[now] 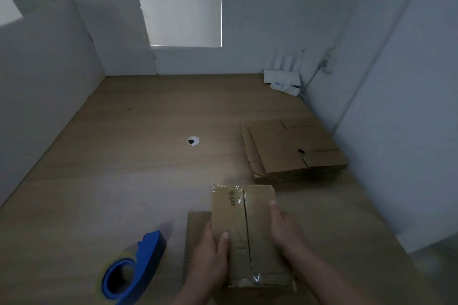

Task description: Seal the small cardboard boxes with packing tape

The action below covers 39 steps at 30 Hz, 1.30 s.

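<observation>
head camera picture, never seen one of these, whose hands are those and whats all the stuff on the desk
There is no machine here. A person wears a wide-angle camera on their head, so this single picture looks forward and down at their own two bare hands.

The left hand and right hand hold a small cardboard box by its two sides, thumbs on top. Shiny clear tape already shows at the far and near ends of its top.

On the wooden table lie a blue tape dispenser to the left, which no hand touches, a stack of flattened cartons further back on the right, and a white router in the far corner. The round thing mid-table is a cable hole.
</observation>
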Motion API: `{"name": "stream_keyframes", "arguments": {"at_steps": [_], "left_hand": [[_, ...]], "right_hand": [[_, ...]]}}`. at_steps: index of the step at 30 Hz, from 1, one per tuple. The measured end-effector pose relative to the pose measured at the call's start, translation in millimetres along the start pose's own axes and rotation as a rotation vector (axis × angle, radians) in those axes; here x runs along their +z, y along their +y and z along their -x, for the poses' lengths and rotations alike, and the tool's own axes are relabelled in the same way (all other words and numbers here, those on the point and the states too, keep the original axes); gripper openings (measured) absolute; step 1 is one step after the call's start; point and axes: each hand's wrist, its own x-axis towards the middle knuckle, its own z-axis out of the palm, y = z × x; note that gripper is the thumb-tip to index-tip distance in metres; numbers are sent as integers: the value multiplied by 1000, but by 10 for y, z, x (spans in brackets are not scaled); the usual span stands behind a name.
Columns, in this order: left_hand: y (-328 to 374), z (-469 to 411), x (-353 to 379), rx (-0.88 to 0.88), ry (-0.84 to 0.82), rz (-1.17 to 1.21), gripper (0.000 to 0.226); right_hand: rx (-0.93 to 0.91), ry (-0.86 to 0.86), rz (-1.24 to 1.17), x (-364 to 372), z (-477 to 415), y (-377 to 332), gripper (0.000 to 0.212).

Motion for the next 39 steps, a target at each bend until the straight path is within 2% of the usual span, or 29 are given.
{"name": "stream_keyframes", "arguments": {"at_steps": [4,7,11,14,17,19,20,23,25,28,29,31,32,34,36,37,39], "left_hand": [[184,113,-40,-69,16,47,29],[385,286,-67,-40,94,157,23],[713,525,-182,-13,175,390,51],[854,584,-329,-28,227,584,68],[808,684,-335,-34,201,617,95],[699,795,-248,-79,135,606,111],[647,843,-181,-109,94,591,109],[546,1050,93,-155,-14,520,78],[419,1127,264,-115,-19,480,77],[268,1229,401,-7,60,498,98],[229,1232,410,15,91,491,98],[192,1210,391,89,138,422,80],[156,1182,356,148,147,352,73],[66,1080,217,251,103,142,82],[-3,977,63,277,-22,-81,90],[-14,927,-10,270,-76,-142,92],[-3,849,-100,269,-98,-192,92]], "right_hand": [[21,-4,-167,-103,195,64,74],[-47,33,-342,-233,390,167,79],[-202,113,-613,-502,594,183,100],[-240,-77,-909,-810,661,145,83],[-270,-236,-1038,-1030,678,253,83],[-244,-311,-996,-1027,654,394,83],[-206,-342,-978,-1011,644,471,81],[-91,-443,-941,-922,684,700,73],[-72,-480,-939,-830,749,831,67],[-121,-393,-947,-746,882,930,48],[-137,-349,-915,-731,925,931,36],[-113,-271,-811,-721,960,928,19],[-111,-227,-710,-713,919,957,19],[-257,-196,-489,-743,831,984,30],[-445,-346,-295,-813,802,946,63],[-473,-429,-211,-834,798,895,76],[-531,-445,2,-828,815,750,88]]}}
